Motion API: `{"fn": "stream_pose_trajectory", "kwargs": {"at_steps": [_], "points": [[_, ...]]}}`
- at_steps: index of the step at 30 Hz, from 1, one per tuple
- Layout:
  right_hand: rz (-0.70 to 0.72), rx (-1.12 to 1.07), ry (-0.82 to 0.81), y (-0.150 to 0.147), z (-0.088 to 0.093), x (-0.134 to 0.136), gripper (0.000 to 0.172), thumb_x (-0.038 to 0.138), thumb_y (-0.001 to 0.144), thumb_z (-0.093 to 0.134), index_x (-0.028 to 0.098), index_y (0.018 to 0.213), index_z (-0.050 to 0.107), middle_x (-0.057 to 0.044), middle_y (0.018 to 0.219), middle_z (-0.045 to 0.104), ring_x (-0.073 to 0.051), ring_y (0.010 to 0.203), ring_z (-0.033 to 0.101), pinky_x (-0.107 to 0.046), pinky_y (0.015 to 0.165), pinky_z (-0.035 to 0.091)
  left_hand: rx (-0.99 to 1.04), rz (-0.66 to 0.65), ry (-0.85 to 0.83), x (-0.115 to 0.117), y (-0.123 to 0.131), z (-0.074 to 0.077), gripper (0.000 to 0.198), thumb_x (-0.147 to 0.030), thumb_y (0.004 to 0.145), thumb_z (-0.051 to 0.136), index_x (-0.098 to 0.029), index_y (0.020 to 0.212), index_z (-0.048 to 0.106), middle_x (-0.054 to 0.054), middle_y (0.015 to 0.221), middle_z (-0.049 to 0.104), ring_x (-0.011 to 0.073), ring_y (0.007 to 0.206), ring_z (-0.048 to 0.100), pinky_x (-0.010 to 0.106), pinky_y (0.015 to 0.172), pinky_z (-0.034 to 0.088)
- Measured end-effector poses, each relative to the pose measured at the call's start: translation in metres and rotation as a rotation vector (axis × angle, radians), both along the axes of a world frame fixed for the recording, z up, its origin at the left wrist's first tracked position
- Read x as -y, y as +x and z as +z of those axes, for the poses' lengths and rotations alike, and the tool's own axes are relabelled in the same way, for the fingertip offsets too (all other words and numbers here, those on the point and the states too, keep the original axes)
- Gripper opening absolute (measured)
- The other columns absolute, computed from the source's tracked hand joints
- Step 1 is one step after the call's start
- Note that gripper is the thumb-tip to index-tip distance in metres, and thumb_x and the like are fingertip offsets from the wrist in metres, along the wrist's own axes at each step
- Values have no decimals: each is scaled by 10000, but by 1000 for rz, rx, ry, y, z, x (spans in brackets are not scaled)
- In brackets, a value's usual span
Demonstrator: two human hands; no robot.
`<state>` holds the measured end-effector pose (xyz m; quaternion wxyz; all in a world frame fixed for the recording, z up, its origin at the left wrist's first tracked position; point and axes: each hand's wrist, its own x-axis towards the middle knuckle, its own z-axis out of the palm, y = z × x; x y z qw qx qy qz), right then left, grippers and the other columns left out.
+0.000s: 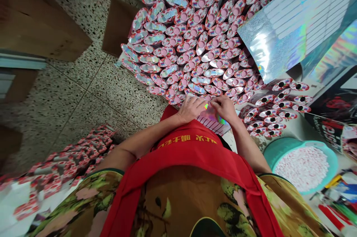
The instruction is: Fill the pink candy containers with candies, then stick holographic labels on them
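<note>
My left hand (192,108) lies with its fingers stretched out over the near edge of the packed oval containers (192,65), which are red and white with pink round parts on top. Close to its right, my right hand (224,107) is closed in a pinch; what its fingertips hold is too small to make out. A rainbow-shiny sticker sheet (213,123) with pale strips lies below both hands, over my lap. Between the hands a small yellow-green glint shows. Some containers carry shiny film on top.
A larger holographic sheet (267,49) leans over the containers at the right. Containers with black holes (275,112) stand in a group nearby. A green basin (269,151) holds small whitish pieces. Cardboard boxes (41,21) and stacked red-white packaging (69,159) lie on the left.
</note>
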<state>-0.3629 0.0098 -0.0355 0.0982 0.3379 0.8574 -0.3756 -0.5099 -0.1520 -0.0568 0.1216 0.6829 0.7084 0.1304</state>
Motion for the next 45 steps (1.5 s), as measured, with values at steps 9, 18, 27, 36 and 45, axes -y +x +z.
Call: {"fn": "stream_pose_trajectory", "kwargs": {"at_steps": [9,18,27,36,45], "points": [[13,-80,-144,0,-2,-4,174,246,885,557,188,807,701,-73,877,673,-225,894,584,-355,855,440,22,-98,11,-5,1,2,422,-192,1064,345,-169,1391,610,159,1392,653,267,1191,619,451,952,451],[2,-32,-89,-4,-4,-1,213,259,890,528,181,809,709,-87,887,666,-232,880,583,-365,836,440,379,-153,90,18,-4,16,237,-241,1031,490,-172,952,703,120,1144,761,237,1144,659,396,957,476],[-291,-295,-124,0,13,1,620,694,978,397,194,1147,724,-121,1065,717,-269,1005,630,-421,909,489,1165,720,-5,-20,-8,46,114,-220,809,677,-181,766,578,-32,688,606,98,623,553,210,593,413],[-408,-234,-570,-1,22,-4,563,729,694,750,183,789,651,-4,682,594,-130,608,485,-278,592,372,1304,799,47,-46,-6,29,117,-205,799,669,-186,755,562,-29,685,619,113,641,605,219,620,438],[-449,-87,-307,-2,0,-25,327,502,794,644,184,720,660,-26,655,654,-155,603,552,-283,603,402,450,702,19,-73,-6,15,171,-178,870,685,-217,716,621,50,877,697,231,954,584,360,898,442]]}}
